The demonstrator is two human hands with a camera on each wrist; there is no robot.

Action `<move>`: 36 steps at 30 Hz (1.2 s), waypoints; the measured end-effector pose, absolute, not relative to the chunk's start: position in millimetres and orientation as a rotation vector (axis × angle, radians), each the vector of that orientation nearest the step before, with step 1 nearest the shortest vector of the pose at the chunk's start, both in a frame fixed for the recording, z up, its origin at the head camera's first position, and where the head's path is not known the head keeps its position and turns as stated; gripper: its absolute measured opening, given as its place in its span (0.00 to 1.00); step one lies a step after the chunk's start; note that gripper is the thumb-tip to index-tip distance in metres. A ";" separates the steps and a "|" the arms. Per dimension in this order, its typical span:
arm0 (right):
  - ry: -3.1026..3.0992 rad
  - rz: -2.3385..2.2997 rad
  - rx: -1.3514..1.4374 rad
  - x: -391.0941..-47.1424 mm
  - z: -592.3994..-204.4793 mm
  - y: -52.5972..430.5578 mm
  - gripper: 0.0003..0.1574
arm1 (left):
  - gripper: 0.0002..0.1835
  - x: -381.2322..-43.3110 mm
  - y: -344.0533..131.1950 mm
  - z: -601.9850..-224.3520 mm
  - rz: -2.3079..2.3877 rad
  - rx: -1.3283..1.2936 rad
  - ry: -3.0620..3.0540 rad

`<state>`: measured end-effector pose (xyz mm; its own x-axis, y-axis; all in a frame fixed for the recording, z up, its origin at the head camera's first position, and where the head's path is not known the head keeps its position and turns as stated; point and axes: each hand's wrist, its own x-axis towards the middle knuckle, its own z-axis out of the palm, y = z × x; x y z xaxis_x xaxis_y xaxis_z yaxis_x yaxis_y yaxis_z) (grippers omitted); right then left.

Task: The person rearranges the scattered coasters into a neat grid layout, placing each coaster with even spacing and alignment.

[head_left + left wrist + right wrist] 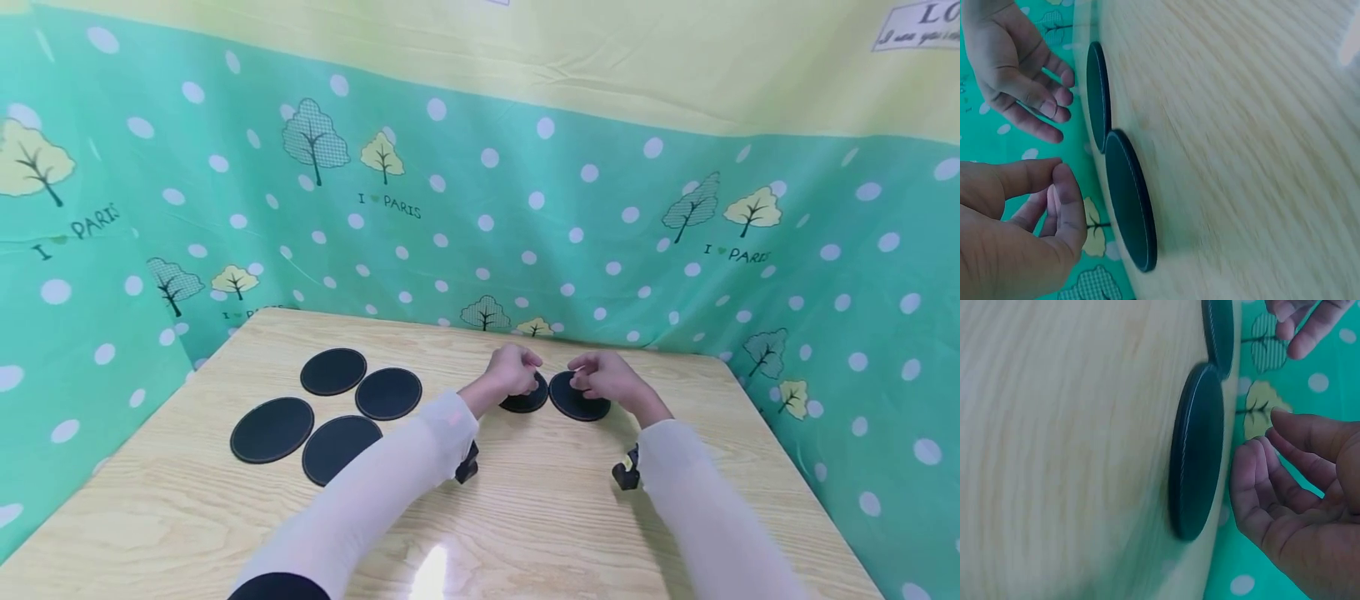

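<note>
Two round black coasters with stitched edges lie side by side at the back of the table, the left coaster (522,403) meeting the right coaster (573,406) at the rim. Above the left one hovers my left hand (510,371), its thumb and forefinger tips meeting with nothing visible between them. In the left wrist view a gap separates this hand from the nearer coaster (1130,203). My right hand (611,379) is over the right coaster, fingers loosely bent and thumb apart. The right wrist view shows that hand clear of the coaster (1199,456), holding nothing.
Several more black coasters are grouped on the left of the wooden table (540,517): two at the back, including one coaster (333,372), and two in front, one partly behind my left sleeve (397,475). A green dotted cloth (480,225) hangs behind and beside the table.
</note>
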<state>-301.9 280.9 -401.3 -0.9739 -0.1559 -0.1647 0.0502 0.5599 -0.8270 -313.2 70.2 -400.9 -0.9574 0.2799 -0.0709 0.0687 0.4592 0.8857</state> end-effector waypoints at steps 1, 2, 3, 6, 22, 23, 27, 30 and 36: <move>2.574 -1.373 -0.110 -302.7 -401.3 277.4 0.24 | 0.20 -313.7 66.9 -400.5 1.503 0.304 2.507; 2.572 -1.375 -0.128 -303.7 -401.2 273.7 0.24 | 0.20 -314.2 63.4 -400.2 1.500 0.307 2.512; 2.571 -1.378 -0.145 -304.5 -401.1 270.2 0.24 | 0.20 -314.7 59.8 -399.8 1.498 0.309 2.515; 2.573 -1.375 -0.187 -306.0 -399.6 259.6 0.23 | 0.20 -315.1 48.4 -398.2 1.499 0.310 2.518; 2.556 -1.401 -0.263 -304.5 -394.5 211.8 0.23 | 0.22 -314.5 -19.6 -389.6 1.576 0.231 2.533; 2.554 -1.401 -0.267 -303.8 -393.5 208.9 0.23 | 0.22 -314.6 -23.2 -390.2 1.574 0.224 2.537; 2.556 -1.394 -0.310 -302.7 -391.0 197.5 0.23 | 0.22 -313.2 -37.5 -392.7 1.543 0.192 2.555; 2.539 -1.406 -0.330 -301.5 -389.7 188.9 0.24 | 0.21 -311.2 -49.6 -394.8 1.524 0.167 2.560; 2.486 -1.414 -0.340 -298.1 -387.8 173.0 0.24 | 0.20 -308.6 -77.2 -399.6 1.494 0.144 2.598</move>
<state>-298.1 173.0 -387.8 -0.9386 -0.3274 -0.1090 -0.0736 0.4985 -0.8638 -308.6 -77.2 -399.6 -0.9855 0.1528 -0.0743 0.0127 0.5022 0.8647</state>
